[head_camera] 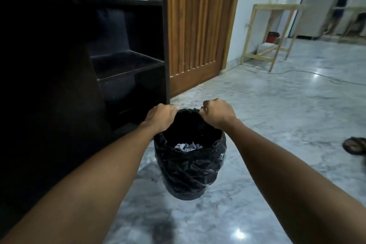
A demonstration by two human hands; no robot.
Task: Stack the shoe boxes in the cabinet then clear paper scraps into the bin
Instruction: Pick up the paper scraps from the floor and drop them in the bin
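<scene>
Seen from above, looking down 2 bare forearms. Left hand (161, 118) clenched on the far-left edge of a black bin liner (188, 162), knuckles up. Right hand (216, 112) clenched likewise on the far-right edge of the same liner, fingers curled tight over the plastic. Between the 2 fists, the liner's mouth pulled up and stretched open.

Below the hands, a round bin (186, 192) standing upright on a grey marble floor (277, 125), wrapped in the glossy crumpled liner. Inside, low down, crumpled white paper scraps (188, 147), so already in the bin.

Just left of the bin, a dark open cabinet (126, 61) with bare-looking shelves; too dark to tell any shoe boxes. Behind, a wooden door (198, 25). Far right, a wooden-framed table (273, 31) and, at the right edge of the floor, a sandal (355, 144).

Likely step: the closing part of the clearing, tidying or gathering the liner over the scraps. Next move probably calls for an even pull with both hands, drawing the edges together or seating them on the rim, without tipping the bin.
</scene>
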